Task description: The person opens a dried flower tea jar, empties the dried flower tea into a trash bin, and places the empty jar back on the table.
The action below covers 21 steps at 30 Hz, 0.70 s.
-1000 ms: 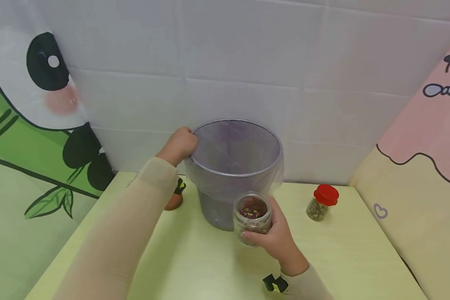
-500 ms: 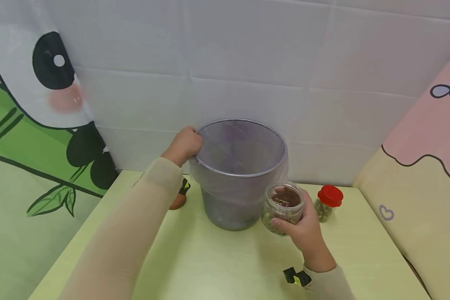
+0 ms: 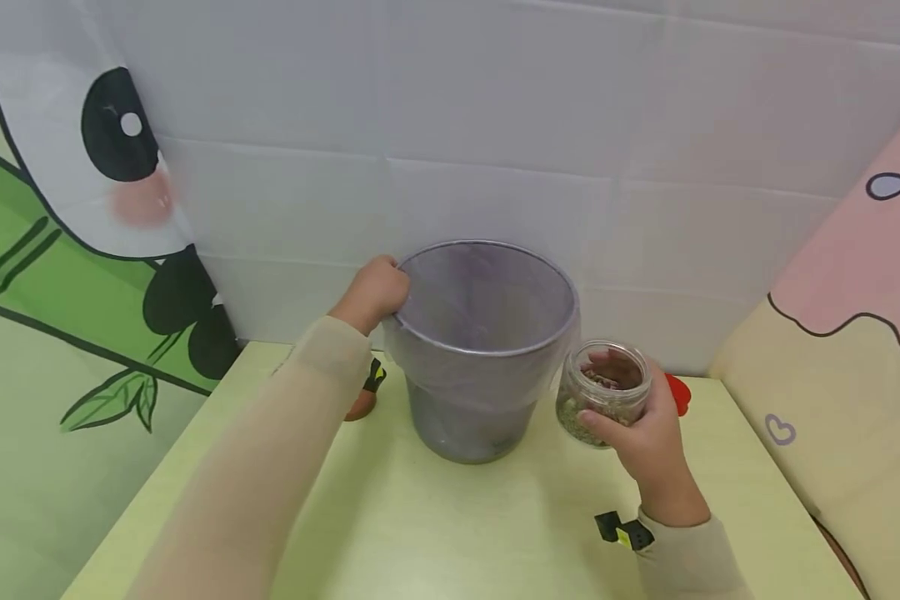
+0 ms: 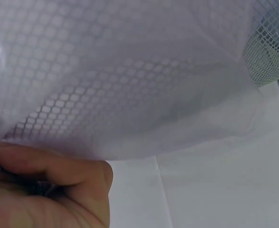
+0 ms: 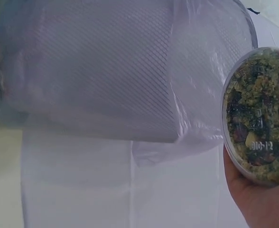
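Note:
A grey mesh wastebasket (image 3: 468, 417) stands upright on the table, lined with a thin translucent plastic bag (image 5: 201, 90) folded over its rim. My left hand (image 3: 375, 292) grips the rim and bag at the left side; its fingers are partly hidden. To the right of the basket, my right hand (image 3: 656, 437) holds a clear, lidless jar (image 3: 600, 408), thumb in front and fingers around the far side. Dried herbs with dark red bits lie in the jar; in the right wrist view its clear base (image 5: 255, 123) faces the camera.
A red lid (image 3: 679, 394) shows behind my right hand, the container below it hidden. A rounded orange-brown object (image 3: 362, 407) sits beyond my left sleeve. A white sheet (image 3: 495, 108) hangs close behind the basket, with printed panels on both sides of the pale table (image 3: 450, 533).
My right hand has carried the jar right and slightly up, away from the wastebasket's front, now covering most of the red-lidded container. My left hand stays on the rim. The view has shifted slightly.

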### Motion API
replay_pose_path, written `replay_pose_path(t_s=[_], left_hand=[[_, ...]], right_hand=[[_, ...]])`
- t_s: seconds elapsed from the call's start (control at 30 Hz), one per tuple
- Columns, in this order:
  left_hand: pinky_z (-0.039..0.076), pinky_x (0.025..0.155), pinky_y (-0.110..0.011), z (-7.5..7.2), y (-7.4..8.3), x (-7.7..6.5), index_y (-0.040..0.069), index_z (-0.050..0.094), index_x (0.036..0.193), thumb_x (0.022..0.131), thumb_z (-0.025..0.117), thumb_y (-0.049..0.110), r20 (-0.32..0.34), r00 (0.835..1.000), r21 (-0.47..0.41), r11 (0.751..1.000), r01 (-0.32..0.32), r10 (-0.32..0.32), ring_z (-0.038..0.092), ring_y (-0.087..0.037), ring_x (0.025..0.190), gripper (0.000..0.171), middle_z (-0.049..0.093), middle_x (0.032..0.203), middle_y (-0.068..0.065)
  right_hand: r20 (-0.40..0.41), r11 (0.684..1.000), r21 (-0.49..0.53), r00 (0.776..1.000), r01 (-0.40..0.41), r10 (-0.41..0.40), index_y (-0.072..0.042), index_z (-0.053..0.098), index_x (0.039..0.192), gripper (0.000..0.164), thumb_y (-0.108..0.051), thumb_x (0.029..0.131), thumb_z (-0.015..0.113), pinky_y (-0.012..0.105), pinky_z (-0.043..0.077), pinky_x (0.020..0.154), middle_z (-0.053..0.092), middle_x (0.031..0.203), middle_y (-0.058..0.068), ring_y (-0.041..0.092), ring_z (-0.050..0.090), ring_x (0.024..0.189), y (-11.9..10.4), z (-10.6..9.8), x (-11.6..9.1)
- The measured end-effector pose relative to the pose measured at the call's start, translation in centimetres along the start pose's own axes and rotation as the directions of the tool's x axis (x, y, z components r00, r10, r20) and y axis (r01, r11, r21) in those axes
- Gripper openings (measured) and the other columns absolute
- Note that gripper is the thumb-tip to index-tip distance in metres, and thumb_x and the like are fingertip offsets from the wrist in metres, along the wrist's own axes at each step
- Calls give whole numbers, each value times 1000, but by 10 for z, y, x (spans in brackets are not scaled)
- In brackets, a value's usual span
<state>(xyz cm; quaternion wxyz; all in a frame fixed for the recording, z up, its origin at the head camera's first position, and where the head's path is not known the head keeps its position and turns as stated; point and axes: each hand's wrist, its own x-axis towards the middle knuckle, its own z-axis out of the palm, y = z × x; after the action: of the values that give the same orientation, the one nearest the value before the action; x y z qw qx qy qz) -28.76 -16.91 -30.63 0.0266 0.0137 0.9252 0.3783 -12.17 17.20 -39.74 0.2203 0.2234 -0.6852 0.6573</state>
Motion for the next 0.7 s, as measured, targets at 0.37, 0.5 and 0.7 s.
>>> replay_pose_path(t_s=[0.37,0.5,0.7], left_hand=[[39,112,-52,3,4,-1,-9,38,151,102,31,18,-8,1000,4,1000,0,0,47,-40,134,56,48,148,-26],[41,110,-52,1,4,-3,-8,37,152,103,32,18,5,1000,-32,999,26,-26,49,-39,131,56,50,146,-25],[39,112,-51,0,4,-6,-9,38,151,103,33,19,-13,1000,-6,1000,5,-5,47,-41,135,56,48,148,-26]], right_hand=[[32,959,-274,996,-71,83,-5,46,146,78,9,78,84,20,50,90,58,132,12,17,58,116,-14,-27,28],[43,918,-378,988,-123,150,-8,43,148,78,-3,82,86,19,53,85,56,132,11,15,58,114,-9,-38,37],[58,854,-498,976,-153,208,-12,41,148,82,-18,82,90,16,52,82,54,133,9,14,57,111,-8,-51,56]])
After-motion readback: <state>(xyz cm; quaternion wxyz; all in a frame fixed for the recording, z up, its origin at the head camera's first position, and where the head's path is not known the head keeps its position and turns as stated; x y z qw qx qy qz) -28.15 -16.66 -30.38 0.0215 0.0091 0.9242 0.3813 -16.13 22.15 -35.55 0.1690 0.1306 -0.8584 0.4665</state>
